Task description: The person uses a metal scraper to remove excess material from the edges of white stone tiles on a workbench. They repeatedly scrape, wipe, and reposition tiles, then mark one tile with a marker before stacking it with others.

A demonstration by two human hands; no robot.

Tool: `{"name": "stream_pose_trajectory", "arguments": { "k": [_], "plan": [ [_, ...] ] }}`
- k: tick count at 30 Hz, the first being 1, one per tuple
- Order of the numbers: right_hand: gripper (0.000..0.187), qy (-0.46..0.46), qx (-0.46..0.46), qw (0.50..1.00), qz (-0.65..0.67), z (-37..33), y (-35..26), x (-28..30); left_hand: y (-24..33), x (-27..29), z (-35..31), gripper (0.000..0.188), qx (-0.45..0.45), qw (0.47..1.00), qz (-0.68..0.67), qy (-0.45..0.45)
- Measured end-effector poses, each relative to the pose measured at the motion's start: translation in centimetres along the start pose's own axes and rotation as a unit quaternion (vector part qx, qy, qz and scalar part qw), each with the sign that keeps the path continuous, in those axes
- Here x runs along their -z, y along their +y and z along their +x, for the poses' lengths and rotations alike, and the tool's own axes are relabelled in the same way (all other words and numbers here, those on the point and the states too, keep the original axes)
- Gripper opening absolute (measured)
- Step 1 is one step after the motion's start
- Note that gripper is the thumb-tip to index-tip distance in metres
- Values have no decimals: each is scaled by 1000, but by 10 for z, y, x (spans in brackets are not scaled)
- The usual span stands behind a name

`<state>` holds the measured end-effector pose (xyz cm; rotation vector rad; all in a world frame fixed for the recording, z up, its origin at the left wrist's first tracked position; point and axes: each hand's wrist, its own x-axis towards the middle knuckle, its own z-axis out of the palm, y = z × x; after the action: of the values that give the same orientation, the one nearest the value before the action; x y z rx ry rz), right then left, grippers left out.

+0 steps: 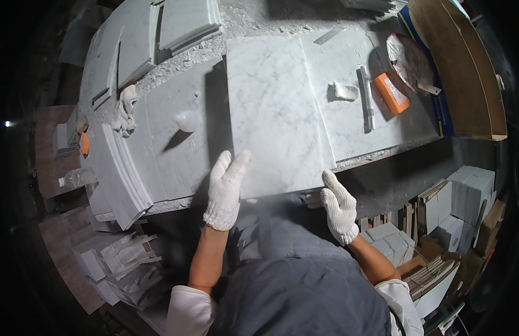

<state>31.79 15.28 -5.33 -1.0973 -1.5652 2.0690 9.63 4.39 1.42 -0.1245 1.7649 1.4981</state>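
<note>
A white marble tile (276,106) with grey veining lies in front of me, its near edge reaching past the bench edge. My left hand (223,193), in a white knit glove, rests at the tile's near left corner with fingers stretched out, one fingertip over the surface. At the near right corner, my gloved right hand (340,210) holds the tile's edge, with some fingers partly hidden below it. Another tile edge (328,151) shows beneath along the right side. A pale rounded object (186,121) sits left of the tile.
Stacked tiles (186,22) stand at the far left, more (122,173) at the near left. On the right lie an orange block (392,92), a marker-like stick (367,101), a white piece (345,91) and a cardboard box (458,67). A clear bottle (77,178) is leftmost.
</note>
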Motion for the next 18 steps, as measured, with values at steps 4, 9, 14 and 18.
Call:
{"name": "stream_pose_trajectory", "arguments": {
  "k": [4, 9, 14, 18],
  "plan": [
    [50, 18, -62, 995, 71, -3, -16, 0, 6, -7, 4, 51, 49, 997, 64, -11],
    [49, 64, -75, 984, 151, -1, -31, -7, -6, -26, -1, 76, -23, 995, 64, 76],
    [44, 59, -88, 978, 182, -1, -37, -9, -8, -29, -11, 76, -66, 997, 6, 39],
    [44, 57, -74, 982, 163, -10, -38, -9, -10, -19, -17, 64, -147, 988, 48, 15]
  ]
}}
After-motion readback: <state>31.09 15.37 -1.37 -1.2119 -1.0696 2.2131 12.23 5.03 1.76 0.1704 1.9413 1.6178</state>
